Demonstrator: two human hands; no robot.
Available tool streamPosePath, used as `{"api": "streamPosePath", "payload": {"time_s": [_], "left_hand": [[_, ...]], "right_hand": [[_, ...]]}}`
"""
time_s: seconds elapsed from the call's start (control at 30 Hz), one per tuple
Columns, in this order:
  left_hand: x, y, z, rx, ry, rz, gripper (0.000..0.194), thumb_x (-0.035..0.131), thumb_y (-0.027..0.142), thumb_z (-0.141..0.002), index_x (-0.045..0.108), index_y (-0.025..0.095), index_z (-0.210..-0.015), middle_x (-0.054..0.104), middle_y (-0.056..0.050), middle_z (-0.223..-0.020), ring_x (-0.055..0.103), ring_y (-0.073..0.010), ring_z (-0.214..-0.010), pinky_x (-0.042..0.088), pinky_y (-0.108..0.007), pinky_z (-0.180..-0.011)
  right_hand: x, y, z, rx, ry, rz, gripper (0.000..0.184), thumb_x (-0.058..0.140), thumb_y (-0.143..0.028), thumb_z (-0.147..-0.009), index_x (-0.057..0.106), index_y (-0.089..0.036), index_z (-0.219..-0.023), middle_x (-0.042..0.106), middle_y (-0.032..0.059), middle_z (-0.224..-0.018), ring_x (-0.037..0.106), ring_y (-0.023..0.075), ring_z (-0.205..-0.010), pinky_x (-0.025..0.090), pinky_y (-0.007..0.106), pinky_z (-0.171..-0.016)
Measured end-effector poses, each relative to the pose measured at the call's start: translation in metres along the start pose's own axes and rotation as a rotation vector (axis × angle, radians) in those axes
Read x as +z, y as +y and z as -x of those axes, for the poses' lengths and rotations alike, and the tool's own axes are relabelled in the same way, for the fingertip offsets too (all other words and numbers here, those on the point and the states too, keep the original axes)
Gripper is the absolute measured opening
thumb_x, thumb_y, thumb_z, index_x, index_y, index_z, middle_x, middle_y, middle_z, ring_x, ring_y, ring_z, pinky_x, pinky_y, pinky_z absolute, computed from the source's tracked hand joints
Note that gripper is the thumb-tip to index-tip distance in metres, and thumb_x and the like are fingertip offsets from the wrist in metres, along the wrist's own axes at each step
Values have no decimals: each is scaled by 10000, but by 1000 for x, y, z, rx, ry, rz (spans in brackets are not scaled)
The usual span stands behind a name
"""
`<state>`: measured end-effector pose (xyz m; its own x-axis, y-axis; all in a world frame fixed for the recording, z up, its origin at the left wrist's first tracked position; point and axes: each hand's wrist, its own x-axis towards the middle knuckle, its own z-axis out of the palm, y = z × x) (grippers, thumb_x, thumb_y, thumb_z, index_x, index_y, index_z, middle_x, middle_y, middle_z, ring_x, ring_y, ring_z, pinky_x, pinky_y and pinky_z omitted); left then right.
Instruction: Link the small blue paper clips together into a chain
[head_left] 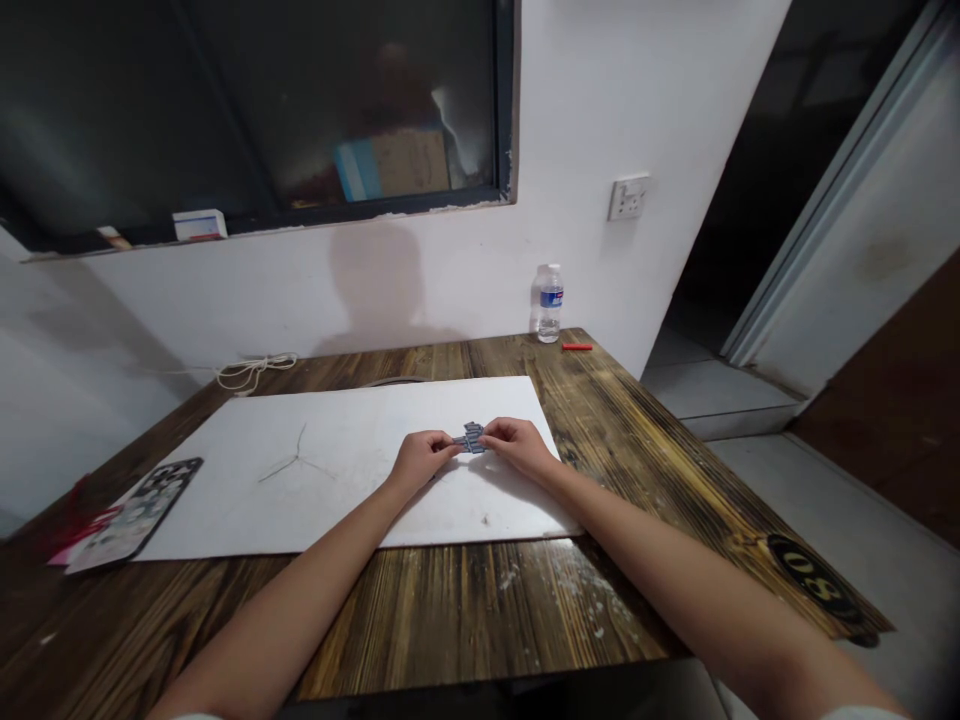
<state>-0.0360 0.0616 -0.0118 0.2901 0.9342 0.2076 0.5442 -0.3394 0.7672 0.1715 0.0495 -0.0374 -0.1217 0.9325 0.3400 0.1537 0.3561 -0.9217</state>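
A small grey ribbed piece (472, 438), too small to name exactly, is held between my two hands just above the white board (360, 500). My left hand (424, 460) pinches its left end between thumb and fingers. On the other side, my right hand (517, 445) grips its right end the same way. Both hands are over the right part of the board, with their shadow beneath. Thin dark lines (296, 458) in a three-armed shape show on the board to the left; I cannot tell whether they are drawn or lying there.
The wooden table (420, 630) carries a dark-edged patterned sheet (150, 515) at left and a coiled white cord (255, 372) behind. A water bottle (550, 305) and a red stick-like item (577, 347) stand near the back right corner. A wall socket (628, 198) is above.
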Motion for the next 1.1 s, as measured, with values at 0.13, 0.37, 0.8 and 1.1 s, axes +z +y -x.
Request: {"api": "streamPosePath", "payload": {"time_s": [0.13,0.37,0.8,1.1], "left_hand": [[-2,6,2,9,-14,-26,267,669,428,-702,669,171,-628,597,21,-548,486,-118,-527,338,-231,-513],[-3,12,5,51,-44,-73,251,665,415,-716,677,178,-633,619,15,-572,520,-128,-561,360,-237,-550],[0,-3,2,136,-79,-179,217,684,382,-725,679,191,-621,653,7,-619,559,-138,-603,389,-245,-591],[-7,11,5,239,223,-296,180,603,374,-837,688,222,-881,691,-50,-966,577,-231,-979,407,-363,-910]], "right_hand": [[0,2,0,-30,-35,49,234,669,-409,-744,693,-177,-755,597,-17,-602,456,103,-540,333,224,-518],[-1,-1,2,-77,-82,101,239,665,-424,-758,714,-190,-774,611,-15,-608,450,103,-539,331,223,-523],[0,-10,6,-164,-195,177,185,674,-365,-769,736,-192,-792,652,5,-642,496,115,-575,358,223,-539],[-1,-3,3,-75,-52,100,200,674,-387,-753,700,-189,-745,617,-14,-610,465,105,-546,334,221,-527]]}}
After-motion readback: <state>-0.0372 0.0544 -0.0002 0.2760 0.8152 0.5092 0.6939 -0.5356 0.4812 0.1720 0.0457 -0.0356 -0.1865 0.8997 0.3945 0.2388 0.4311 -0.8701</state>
